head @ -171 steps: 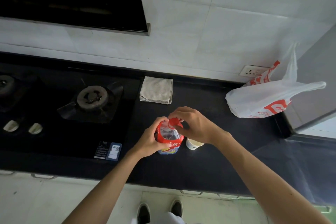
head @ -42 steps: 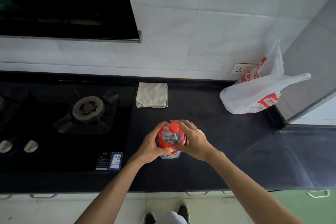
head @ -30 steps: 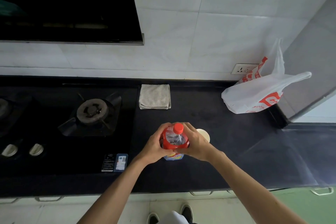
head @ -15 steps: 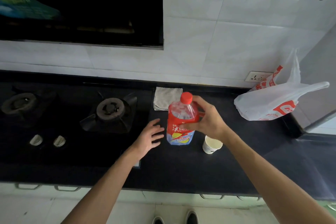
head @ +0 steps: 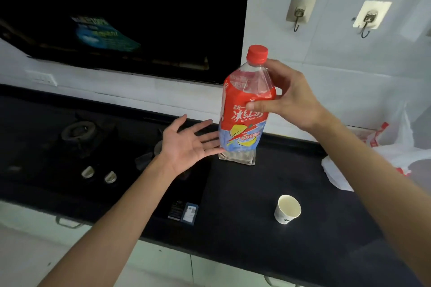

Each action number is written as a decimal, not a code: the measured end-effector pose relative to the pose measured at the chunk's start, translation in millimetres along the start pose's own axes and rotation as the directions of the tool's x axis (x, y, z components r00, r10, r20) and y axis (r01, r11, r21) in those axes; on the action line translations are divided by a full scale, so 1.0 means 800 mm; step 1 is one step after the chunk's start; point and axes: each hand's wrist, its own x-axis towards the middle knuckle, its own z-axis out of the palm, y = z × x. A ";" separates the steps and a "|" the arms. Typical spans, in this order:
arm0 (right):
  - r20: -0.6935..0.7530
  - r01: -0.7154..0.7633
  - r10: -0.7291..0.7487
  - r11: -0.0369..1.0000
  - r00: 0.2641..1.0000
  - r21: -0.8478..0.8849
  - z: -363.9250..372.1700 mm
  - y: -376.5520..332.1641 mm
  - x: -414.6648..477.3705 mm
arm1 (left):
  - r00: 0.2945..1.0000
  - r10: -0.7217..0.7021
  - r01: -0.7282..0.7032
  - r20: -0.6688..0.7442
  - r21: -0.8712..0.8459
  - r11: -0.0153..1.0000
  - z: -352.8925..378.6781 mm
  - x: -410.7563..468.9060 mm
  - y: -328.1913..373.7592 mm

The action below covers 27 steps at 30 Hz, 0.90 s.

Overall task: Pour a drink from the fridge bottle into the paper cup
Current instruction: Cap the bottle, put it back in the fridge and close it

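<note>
A plastic ice tea bottle (head: 245,109) with a red label and a red cap (head: 257,53) hangs upright in the air above the counter. My right hand (head: 286,98) grips its upper part, thumb across the label. My left hand (head: 189,142) is spread flat, palm up, just left of the bottle's lower end, fingertips close to it. A white paper cup (head: 287,211) stands on the black counter (head: 245,216), below and right of the bottle, apart from both hands.
A gas hob (head: 79,133) with two knobs (head: 99,173) fills the counter's left. A folded grey cloth (head: 238,157) lies behind the bottle. A white and red plastic bag (head: 377,154) sits at the right. Wall hooks (head: 299,14) hang above, beside a dark range hood (head: 140,11).
My right hand has lifted the bottle well above the counter. My left hand let go of it and now lies spread, palm up, beside its base. The view has tilted up.
</note>
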 end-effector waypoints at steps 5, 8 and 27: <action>0.055 0.038 -0.040 0.999 0.998 0.037 0.000 -0.019 0.003 | 0.995 0.082 -0.083 -0.052 -0.013 0.996 0.020 -0.043 0.002; 0.095 0.052 -0.058 0.997 0.994 0.063 0.003 -0.033 -0.002 | 0.987 0.136 -0.136 -0.090 -0.002 0.991 0.029 -0.066 -0.008; 0.464 0.115 -0.270 0.935 0.843 0.335 0.154 -0.194 -0.054 | 0.787 0.490 -0.497 -0.374 0.086 0.864 0.010 -0.364 -0.068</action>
